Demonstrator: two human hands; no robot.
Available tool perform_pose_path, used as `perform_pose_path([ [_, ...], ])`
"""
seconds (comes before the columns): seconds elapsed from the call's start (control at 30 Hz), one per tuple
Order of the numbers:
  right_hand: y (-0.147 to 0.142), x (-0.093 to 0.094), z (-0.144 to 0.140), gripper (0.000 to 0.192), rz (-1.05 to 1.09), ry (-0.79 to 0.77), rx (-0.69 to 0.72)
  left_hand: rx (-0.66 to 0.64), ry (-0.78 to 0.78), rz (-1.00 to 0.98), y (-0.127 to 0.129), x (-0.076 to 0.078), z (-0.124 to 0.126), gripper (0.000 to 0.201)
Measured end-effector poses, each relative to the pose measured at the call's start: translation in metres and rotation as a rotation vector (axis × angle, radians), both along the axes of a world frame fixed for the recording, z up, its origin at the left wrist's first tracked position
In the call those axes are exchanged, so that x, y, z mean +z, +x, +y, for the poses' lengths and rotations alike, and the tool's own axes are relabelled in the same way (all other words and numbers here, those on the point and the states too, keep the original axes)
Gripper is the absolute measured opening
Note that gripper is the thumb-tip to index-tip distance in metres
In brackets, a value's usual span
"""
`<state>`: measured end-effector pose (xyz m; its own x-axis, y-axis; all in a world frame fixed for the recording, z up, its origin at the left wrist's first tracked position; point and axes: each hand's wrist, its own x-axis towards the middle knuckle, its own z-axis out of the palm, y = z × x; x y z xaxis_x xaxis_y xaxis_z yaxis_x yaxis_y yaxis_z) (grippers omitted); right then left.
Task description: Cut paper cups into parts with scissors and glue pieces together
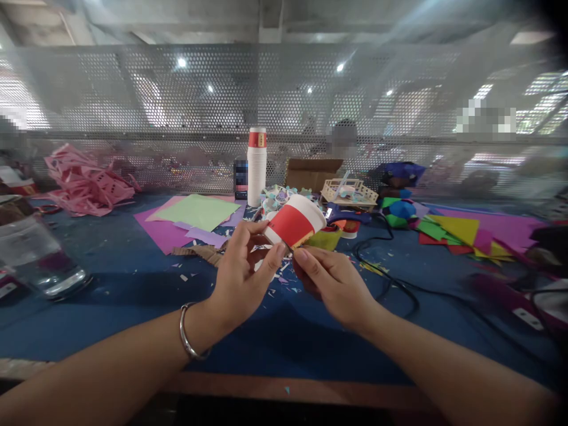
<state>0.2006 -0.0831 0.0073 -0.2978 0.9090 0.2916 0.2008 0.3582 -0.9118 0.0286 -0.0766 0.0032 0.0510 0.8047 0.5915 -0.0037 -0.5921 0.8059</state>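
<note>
"Above the blue table (pixel 288 349), grasping what?"
"Tilted red-and-white cup (pixel 290 222), with left hand (pixel 242 275)."
"And with right hand (pixel 335 284)?"
"Pinching at its near side; cannot tell on what. Far behind, see cup stack (pixel 256 177)."

The left hand (pixel 246 275) hides part of the tilted red-and-white paper cup (pixel 295 223), whose print is too small to read, and whatever the right hand (pixel 335 287) pinches at its yellowish edge (pixel 305 238) cannot be made out. A clear container (pixel 42 257) is blurred and cut off at the left, as is a dark object (pixel 550 244) at the right, too smeared to name.
</note>
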Motion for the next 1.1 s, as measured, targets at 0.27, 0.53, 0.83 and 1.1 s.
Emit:
perform_pose_path([
  [0.27, 0.0005, -0.0013, -0.0001, 0.053, 0.028, -0.008, 0.018, -0.058, 0.018, 0.026, -0.0038, -0.0022, 0.0022, 0.029],
  [0.53, 0.0004, 0.0007, -0.0024, 0.053, 0.021, 0.016, 0.003, -0.053, 0.082, 0.068, -0.0044, -0.0050, 0.0018, 0.033],
  [0.83, -0.0001, 0.0002, 0.0011, 0.051, 0.082, -0.022, -0.019, -0.100, 0.028, 0.025, -0.0049, 0.0000, 0.0060, 0.044],
  [1.1, 0.0009, -0.0030, 0.0053, 0.052, 0.039, -0.007, -0.019, -0.238, -0.307, -0.266, 0.0015, 0.0002, 0.0096, 0.035],
])
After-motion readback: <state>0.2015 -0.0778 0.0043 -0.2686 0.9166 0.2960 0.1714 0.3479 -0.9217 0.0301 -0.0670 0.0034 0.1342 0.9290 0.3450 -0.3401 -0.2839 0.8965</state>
